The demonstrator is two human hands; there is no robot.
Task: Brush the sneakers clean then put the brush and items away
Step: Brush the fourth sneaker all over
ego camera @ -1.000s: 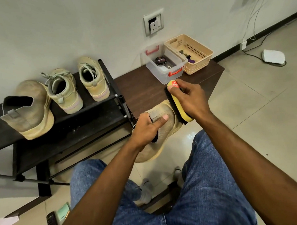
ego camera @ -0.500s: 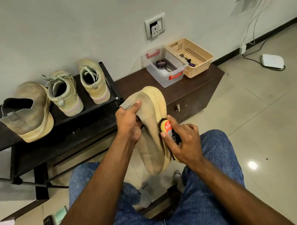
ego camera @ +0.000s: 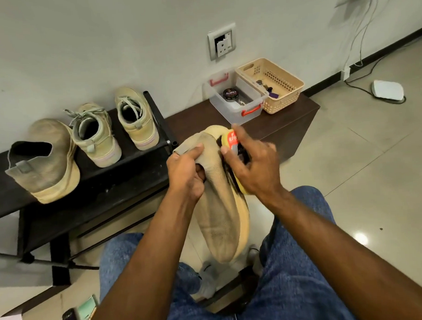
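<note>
Black shoe rack [ego camera: 90, 187] at 9 o'clock, carrying one tan slip-on sneaker [ego camera: 48, 162] and a laced pair [ego camera: 114, 130]. Brown cabinet [ego camera: 276, 125] at 1 o'clock with a clear bin [ego camera: 236, 99] holding a polish tin [ego camera: 230, 94], beige basket [ego camera: 270, 84] touching its right side. Centre frame: second tan sneaker [ego camera: 220, 222] held over the lap, toe down. Left hand [ego camera: 185, 173] grips its collar, thumb on the pull tab. Right hand [ego camera: 254, 167] curled round the yellow brush [ego camera: 232, 140], bristles against the sneaker's heel side at 12.
</note>
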